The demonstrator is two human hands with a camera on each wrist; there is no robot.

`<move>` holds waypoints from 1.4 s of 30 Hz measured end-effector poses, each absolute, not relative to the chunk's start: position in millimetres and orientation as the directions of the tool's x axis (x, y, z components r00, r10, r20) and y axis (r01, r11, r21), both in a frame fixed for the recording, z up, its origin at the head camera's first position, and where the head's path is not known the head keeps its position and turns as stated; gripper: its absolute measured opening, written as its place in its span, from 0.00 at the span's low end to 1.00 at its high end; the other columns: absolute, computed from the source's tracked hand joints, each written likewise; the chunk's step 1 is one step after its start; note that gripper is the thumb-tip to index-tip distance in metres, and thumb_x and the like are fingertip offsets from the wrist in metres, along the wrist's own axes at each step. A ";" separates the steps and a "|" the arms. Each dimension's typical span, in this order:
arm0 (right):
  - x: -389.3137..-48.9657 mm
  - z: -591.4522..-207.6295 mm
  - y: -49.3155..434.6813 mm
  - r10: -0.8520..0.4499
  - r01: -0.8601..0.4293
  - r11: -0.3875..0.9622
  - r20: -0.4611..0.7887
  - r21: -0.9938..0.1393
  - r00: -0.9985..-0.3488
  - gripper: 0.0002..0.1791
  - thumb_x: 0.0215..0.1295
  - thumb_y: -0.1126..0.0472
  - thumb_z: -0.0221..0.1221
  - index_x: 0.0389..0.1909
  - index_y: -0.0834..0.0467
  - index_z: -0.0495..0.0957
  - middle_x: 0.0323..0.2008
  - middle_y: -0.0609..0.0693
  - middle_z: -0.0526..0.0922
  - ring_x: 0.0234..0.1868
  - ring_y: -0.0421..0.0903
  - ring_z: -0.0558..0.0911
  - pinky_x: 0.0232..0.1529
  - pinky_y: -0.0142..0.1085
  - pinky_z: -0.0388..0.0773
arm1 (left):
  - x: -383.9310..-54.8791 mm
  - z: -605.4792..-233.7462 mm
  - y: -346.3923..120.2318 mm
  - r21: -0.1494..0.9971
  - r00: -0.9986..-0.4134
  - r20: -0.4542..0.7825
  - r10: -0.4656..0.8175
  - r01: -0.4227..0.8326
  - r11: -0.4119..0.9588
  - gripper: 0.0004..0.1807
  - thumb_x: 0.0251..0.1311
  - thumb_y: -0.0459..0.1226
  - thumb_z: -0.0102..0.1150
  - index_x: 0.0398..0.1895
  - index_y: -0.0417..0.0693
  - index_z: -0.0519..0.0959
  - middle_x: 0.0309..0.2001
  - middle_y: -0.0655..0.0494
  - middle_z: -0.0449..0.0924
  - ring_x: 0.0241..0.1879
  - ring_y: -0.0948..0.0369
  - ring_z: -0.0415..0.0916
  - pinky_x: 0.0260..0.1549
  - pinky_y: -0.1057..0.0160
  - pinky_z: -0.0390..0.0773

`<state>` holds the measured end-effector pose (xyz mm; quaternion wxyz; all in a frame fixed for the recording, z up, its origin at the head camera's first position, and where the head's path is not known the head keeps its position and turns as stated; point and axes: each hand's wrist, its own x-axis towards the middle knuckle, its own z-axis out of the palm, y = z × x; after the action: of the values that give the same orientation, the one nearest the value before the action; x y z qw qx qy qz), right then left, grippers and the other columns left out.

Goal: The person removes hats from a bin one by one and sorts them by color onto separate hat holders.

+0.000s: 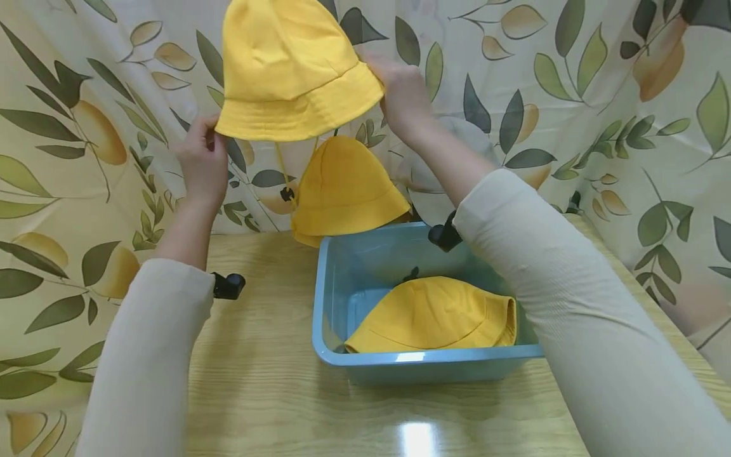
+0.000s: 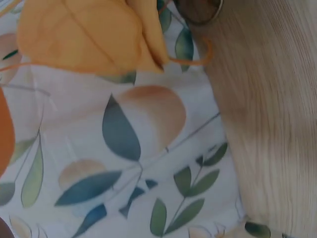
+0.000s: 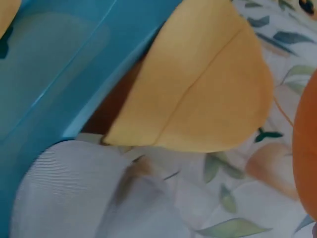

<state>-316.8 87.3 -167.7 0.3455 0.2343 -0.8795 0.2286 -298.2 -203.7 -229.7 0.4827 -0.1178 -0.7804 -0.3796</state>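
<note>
A yellow bucket hat (image 1: pixel 291 70) is held up by its brim, crown upward, in front of the patterned curtain. My left hand (image 1: pixel 204 155) pinches the brim's left end, and my right hand (image 1: pixel 402 95) grips its right end. Thin yellow cords and a small dark toggle dangle beneath it. The held hat's edge (image 3: pixel 307 148) shows at the right of the right wrist view. Below and behind it, a second yellow hat (image 1: pixel 351 187) stands at the back left corner of the blue bin. A third yellow hat (image 1: pixel 436 314) lies folded inside the bin.
The light blue plastic bin (image 1: pixel 434 359) stands on the wooden table (image 1: pixel 251 381). Leaf-patterned curtain (image 1: pixel 605 146) closes off the back and sides. Behind the right forearm is a whitish rounded thing (image 1: pixel 474 136), partly hidden.
</note>
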 end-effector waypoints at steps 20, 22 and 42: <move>-333.1 -222.4 99.0 -0.289 -0.458 0.850 0.496 -0.261 -0.819 0.14 0.66 0.67 0.46 0.42 0.61 0.80 0.37 0.57 0.83 0.36 0.52 0.79 0.40 0.40 0.75 | -315.9 -295.8 -181.4 0.593 -0.805 0.587 -0.089 0.353 0.724 0.11 0.66 0.34 0.44 0.42 0.37 0.75 0.37 0.42 0.79 0.33 0.52 0.72 0.35 0.59 0.71; -329.7 -225.4 100.6 -0.328 -0.468 0.856 0.470 -0.220 -0.820 0.13 0.66 0.68 0.46 0.39 0.60 0.81 0.36 0.57 0.82 0.37 0.51 0.77 0.41 0.40 0.74 | -315.4 -300.7 -181.2 0.585 -0.804 0.589 -0.076 0.360 0.727 0.11 0.66 0.34 0.44 0.41 0.37 0.75 0.37 0.42 0.79 0.33 0.53 0.72 0.34 0.59 0.71; -321.9 -279.0 116.3 -0.419 -0.425 0.904 0.117 -0.040 -0.901 0.12 0.61 0.73 0.45 0.28 0.65 0.78 0.31 0.59 0.79 0.30 0.50 0.74 0.34 0.39 0.75 | -307.8 -355.7 -179.1 0.555 -0.909 0.399 0.122 0.345 0.757 0.09 0.67 0.35 0.43 0.42 0.37 0.69 0.37 0.40 0.77 0.33 0.50 0.73 0.34 0.54 0.73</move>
<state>-321.9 116.3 -279.0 0.0529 0.2166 -0.9743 0.0322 -307.8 -179.1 -355.7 0.1719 -0.1268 -0.9214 -0.3246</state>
